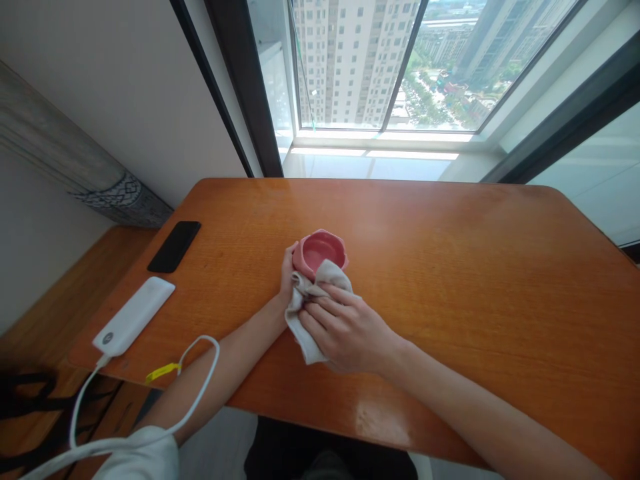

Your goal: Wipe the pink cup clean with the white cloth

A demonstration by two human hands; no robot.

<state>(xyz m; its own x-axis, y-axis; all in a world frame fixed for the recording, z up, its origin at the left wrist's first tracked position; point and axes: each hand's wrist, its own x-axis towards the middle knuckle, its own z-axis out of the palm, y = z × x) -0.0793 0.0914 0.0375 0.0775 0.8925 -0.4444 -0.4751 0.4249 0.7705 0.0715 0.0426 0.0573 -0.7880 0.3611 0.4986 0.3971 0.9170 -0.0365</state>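
Note:
A pink bowl [320,248] with a wavy, angular rim is tilted a little toward me over the middle of the table. My left hand [287,270] is closed around its left side, with most of the fingers hidden behind the bowl and cloth. In my right hand [343,327] is a light grey-white cloth [306,333], its fingers pressing it against the near side of the bowl. One fold of the cloth reaches up to the rim, and a corner hangs below my right hand.
On the left of the brown wooden table [475,280] lie a black phone [175,247] and a white power bank [135,315]. From the power bank a white cable [210,380] with a yellow tag [163,372] loops over my left forearm. Beyond the far edge is a window [360,67].

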